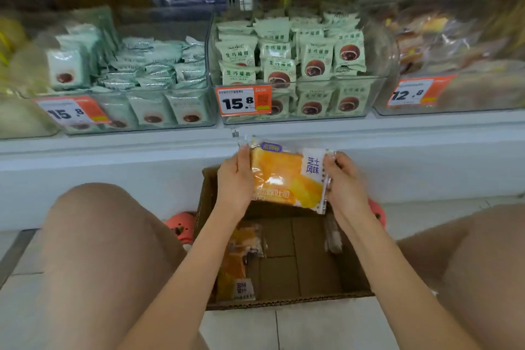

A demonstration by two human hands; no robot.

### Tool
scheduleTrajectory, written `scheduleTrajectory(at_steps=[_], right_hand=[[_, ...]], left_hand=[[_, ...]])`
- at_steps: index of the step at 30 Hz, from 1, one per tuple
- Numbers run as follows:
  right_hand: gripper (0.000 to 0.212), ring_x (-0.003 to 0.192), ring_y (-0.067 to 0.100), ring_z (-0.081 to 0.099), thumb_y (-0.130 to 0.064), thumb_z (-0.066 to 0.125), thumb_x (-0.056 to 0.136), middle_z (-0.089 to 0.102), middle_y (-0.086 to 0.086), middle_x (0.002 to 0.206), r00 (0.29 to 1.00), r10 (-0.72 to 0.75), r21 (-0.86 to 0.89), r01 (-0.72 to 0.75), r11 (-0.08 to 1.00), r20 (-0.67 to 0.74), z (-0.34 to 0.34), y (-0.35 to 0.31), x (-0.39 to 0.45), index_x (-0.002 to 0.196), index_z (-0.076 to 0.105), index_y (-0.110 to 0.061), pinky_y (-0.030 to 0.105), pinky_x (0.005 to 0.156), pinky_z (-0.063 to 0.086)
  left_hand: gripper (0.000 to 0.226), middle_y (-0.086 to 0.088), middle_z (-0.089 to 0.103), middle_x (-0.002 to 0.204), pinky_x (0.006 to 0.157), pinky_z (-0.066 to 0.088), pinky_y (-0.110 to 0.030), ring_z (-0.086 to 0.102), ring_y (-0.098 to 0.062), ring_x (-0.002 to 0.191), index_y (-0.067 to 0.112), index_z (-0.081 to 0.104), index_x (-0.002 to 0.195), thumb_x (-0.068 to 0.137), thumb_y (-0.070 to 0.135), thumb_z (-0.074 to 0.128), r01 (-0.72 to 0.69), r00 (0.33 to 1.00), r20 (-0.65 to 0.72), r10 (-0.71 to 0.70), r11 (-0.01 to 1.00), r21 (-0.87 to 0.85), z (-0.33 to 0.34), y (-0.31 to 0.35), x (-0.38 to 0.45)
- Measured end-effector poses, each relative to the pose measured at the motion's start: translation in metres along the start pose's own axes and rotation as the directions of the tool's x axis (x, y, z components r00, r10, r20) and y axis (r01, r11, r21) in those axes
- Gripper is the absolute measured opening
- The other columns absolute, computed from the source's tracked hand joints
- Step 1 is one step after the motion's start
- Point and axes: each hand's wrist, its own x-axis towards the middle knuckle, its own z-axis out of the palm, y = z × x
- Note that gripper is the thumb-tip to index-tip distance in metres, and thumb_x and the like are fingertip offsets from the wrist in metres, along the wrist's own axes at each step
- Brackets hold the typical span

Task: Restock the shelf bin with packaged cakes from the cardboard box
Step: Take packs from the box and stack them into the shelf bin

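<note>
I hold an orange and white packaged cake (287, 176) above the open cardboard box (284, 302) on the floor. My left hand (234, 176) grips the packet's left edge and my right hand (342, 179) grips its right edge. Inside the box, another orange cake packet (238, 267) lies along the left wall and a clear packet (332, 236) leans at the right. Just above, on the shelf, stands a clear bin (377, 94) of pale green packets, with a second such bin (210, 111) to its left.
A third bin (380, 111) of brownish packets sits at the right, priced 12.8. Orange price tags (243, 101) hang on the bin fronts. The white shelf ledge (397, 131) runs across. My knees flank the box; pink shoes (181, 224) peek beside it.
</note>
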Motion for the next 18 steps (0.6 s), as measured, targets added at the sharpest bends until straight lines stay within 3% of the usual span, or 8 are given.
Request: scheduleTrajectory(at_steps=[3, 7, 10, 12, 14, 16, 18], right_hand=[[0.025, 0.098, 0.020, 0.067, -0.032, 0.054, 0.093, 0.070, 0.006, 0.106, 0.991, -0.041, -0.002, 0.042, 0.999, 0.126, 0.010, -0.053, 0.008, 0.110, 0.059, -0.015, 0.049, 0.089, 0.053], [0.020, 0.094, 0.018, 0.068, -0.025, 0.072, 0.080, 0.071, 0.003, 0.102, 0.956, -0.179, -0.097, 0.205, 0.974, 0.231, 0.022, -0.140, 0.017, 0.099, 0.064, -0.022, 0.045, 0.087, 0.053], [0.015, 0.076, 0.009, 0.068, -0.012, 0.069, 0.082, 0.072, 0.000, 0.089, 0.916, -0.356, -0.043, 0.370, 0.928, 0.187, 0.021, -0.221, 0.032, 0.095, 0.065, -0.017, 0.028, 0.069, 0.056], [0.016, 0.067, 0.004, 0.067, -0.010, 0.068, 0.082, 0.073, -0.008, 0.078, 0.863, -0.495, 0.006, 0.497, 0.868, 0.102, 0.015, -0.281, 0.044, 0.097, 0.064, -0.015, 0.021, 0.058, 0.054], [0.013, 0.060, 0.000, 0.065, -0.009, 0.068, 0.084, 0.071, -0.013, 0.068, 0.775, -0.632, -0.005, 0.632, 0.775, -0.011, 0.008, -0.337, 0.061, 0.095, 0.064, -0.015, 0.017, 0.052, 0.052], [0.012, 0.061, -0.001, 0.064, -0.010, 0.068, 0.084, 0.070, -0.015, 0.069, 0.696, -0.712, -0.047, 0.711, 0.701, -0.087, 0.007, -0.384, 0.084, 0.093, 0.064, -0.017, 0.018, 0.056, 0.053], [0.021, 0.073, 0.007, 0.065, -0.013, 0.072, 0.081, 0.073, -0.004, 0.087, 0.638, -0.758, -0.100, 0.752, 0.651, -0.137, 0.013, -0.417, 0.112, 0.101, 0.065, -0.011, 0.027, 0.069, 0.055]], left_hand=[[0.053, 0.000, 0.032, 0.046, 0.041, 0.020, -0.021, 0.027, -0.006, 0.039, 0.016, 0.029, 0.053, 0.103, 0.034, 0.030, -0.170, 0.980, -0.101, 0.171, 0.985, 0.017, -0.009, 0.051, 0.017], [0.054, 0.005, 0.029, 0.044, 0.044, 0.018, -0.028, 0.025, -0.007, 0.039, 0.017, 0.031, 0.051, 0.103, 0.033, 0.031, -0.394, 0.903, -0.162, 0.397, 0.918, 0.052, -0.011, 0.129, 0.049], [0.064, -0.001, 0.044, 0.046, 0.049, 0.026, -0.034, 0.039, -0.014, 0.044, 0.002, 0.054, 0.059, 0.100, 0.042, 0.026, -0.523, 0.819, -0.125, 0.560, 0.819, 0.238, -0.015, 0.190, 0.083], [0.072, -0.007, 0.059, 0.055, 0.049, 0.036, -0.034, 0.053, -0.024, 0.052, 0.002, 0.067, 0.073, 0.098, 0.050, 0.019, -0.613, 0.706, -0.077, 0.704, 0.663, 0.430, -0.022, 0.225, 0.108], [0.069, -0.008, 0.067, 0.069, 0.051, 0.042, -0.034, 0.062, -0.029, 0.064, 0.007, 0.071, 0.085, 0.098, 0.047, 0.017, -0.671, 0.491, -0.098, 0.865, 0.448, 0.590, -0.028, 0.256, 0.134], [0.055, -0.010, 0.071, 0.101, 0.075, 0.048, -0.038, 0.066, -0.029, 0.096, 0.008, 0.069, 0.108, 0.101, 0.037, 0.024, -0.670, 0.314, -0.069, 0.947, 0.273, 0.690, -0.025, 0.280, 0.168], [0.050, -0.012, 0.060, 0.130, 0.104, 0.034, -0.040, 0.051, -0.029, 0.125, 0.004, 0.058, 0.127, 0.100, 0.032, 0.028, -0.646, 0.243, 0.041, 0.969, 0.130, 0.752, -0.014, 0.294, 0.205]])
